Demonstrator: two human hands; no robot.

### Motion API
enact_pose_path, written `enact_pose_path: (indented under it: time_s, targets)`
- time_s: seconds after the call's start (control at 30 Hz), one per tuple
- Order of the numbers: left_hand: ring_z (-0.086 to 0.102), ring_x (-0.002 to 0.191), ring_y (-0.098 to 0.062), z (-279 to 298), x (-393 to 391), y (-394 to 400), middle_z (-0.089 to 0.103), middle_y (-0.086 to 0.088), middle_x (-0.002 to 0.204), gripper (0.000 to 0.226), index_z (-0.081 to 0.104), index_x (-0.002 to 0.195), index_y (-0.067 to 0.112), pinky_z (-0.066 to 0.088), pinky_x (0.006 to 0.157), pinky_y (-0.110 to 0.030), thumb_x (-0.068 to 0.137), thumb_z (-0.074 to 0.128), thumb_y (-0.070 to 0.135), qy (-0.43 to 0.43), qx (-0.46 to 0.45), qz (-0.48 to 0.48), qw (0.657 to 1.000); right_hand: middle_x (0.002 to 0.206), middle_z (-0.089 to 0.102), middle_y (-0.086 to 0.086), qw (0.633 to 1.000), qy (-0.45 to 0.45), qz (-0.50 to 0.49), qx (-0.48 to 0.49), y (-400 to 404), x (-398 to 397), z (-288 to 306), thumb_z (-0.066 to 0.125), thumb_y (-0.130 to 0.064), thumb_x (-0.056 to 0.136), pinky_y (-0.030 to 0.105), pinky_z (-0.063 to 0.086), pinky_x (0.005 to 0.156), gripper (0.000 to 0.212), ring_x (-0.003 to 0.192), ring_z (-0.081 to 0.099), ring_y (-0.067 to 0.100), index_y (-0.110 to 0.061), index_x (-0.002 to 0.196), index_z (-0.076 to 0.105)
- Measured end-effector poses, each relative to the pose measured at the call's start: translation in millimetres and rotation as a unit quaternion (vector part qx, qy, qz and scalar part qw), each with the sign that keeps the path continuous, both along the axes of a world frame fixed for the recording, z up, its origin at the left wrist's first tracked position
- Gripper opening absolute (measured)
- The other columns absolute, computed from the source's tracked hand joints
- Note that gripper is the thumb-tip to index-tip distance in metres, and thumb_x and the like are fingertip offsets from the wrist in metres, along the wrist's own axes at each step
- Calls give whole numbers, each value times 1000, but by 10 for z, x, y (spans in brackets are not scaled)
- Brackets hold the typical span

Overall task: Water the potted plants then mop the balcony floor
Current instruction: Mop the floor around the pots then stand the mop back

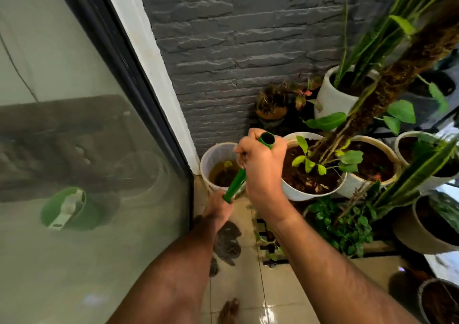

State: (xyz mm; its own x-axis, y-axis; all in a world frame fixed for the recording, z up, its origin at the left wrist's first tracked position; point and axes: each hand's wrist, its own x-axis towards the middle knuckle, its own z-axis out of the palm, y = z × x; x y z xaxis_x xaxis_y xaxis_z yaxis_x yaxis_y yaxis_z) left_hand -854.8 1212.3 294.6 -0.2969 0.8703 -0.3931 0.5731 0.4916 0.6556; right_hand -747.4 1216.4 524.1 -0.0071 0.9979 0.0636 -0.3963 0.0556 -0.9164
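Both my hands grip a green mop handle that slants down toward the wet tiled floor. My right hand holds it near its open top end. Lower down, my left hand wraps around the shaft. A grey mop head lies on the tiles below my left hand. Right behind my hands stands a white pot with a small leafy plant, and a white pot holding murky water sits in the corner.
A glass sliding door fills the left side; a green bucket shows through or in it. A grey stone wall stands ahead. Several potted plants crowd the right side, with a tall mossy pole. My bare foot is on the tiles.
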Motion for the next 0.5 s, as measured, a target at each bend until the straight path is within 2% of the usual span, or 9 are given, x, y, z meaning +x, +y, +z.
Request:
enact_pose_path:
  time_s: [0.07, 0.13, 0.2, 0.27, 0.33, 0.4, 0.5]
  targets:
    - [67, 100, -35, 43, -138, 198, 70, -17, 105, 20, 67, 106, 5, 58, 83, -48, 91, 67, 19, -1, 14, 23, 1000, 48, 30, 0, 1000, 0, 1, 22, 130, -174, 41, 56, 3, 61, 27, 27, 49, 30, 47, 27, 13, -13, 46, 35]
    - [66, 105, -34, 95, -260, 400, 69, -15, 111, 27, 66, 115, 8, 56, 85, -37, 93, 67, 24, 0, 29, 42, 999, 47, 30, 0, 999, -5, 1, 38, 262, -334, 85, 54, 5, 61, 29, 28, 48, 26, 45, 27, 10, -9, 48, 38]
    - [65, 109, -31, 135, -337, 572, 69, -11, 110, 31, 65, 120, 12, 45, 79, -27, 95, 65, 30, 14, 27, 43, 999, 49, 30, 0, 999, -13, 5, 48, 381, -455, 137, 54, 7, 63, 31, 26, 47, 22, 45, 28, 9, -3, 50, 39]
    - [62, 116, -29, 175, -415, 718, 68, -11, 122, 37, 63, 127, 14, 40, 81, -25, 95, 64, 33, 28, 18, 51, 998, 51, 29, 2, 999, -19, 7, 48, 513, -584, 175, 55, 7, 63, 34, 24, 48, 23, 47, 27, 12, 2, 49, 36]
    - [59, 122, -26, 203, -493, 838, 65, -8, 131, 41, 61, 133, 18, 35, 82, -22, 96, 62, 34, 44, 13, 58, 997, 50, 27, 13, 998, -32, 13, 54, 641, -717, 212, 55, 6, 64, 37, 24, 50, 26, 49, 26, 20, 6, 49, 34]
    - [59, 123, -27, 223, -566, 921, 64, -8, 133, 37, 61, 132, 18, 32, 82, -23, 98, 60, 33, 31, 6, 81, 996, 51, 24, 25, 997, -43, 26, 56, 743, -843, 245, 57, 5, 64, 42, 23, 52, 28, 54, 23, 26, 7, 50, 32]
    - [61, 119, -31, 254, -678, 1023, 66, -13, 128, 36, 61, 130, 12, 40, 82, -27, 100, 58, 31, 19, -3, 101, 995, 53, 22, 29, 996, -60, 43, 52, 905, -1038, 246, 59, 3, 65, 43, 20, 51, 32, 54, 21, 28, 7, 51, 30]
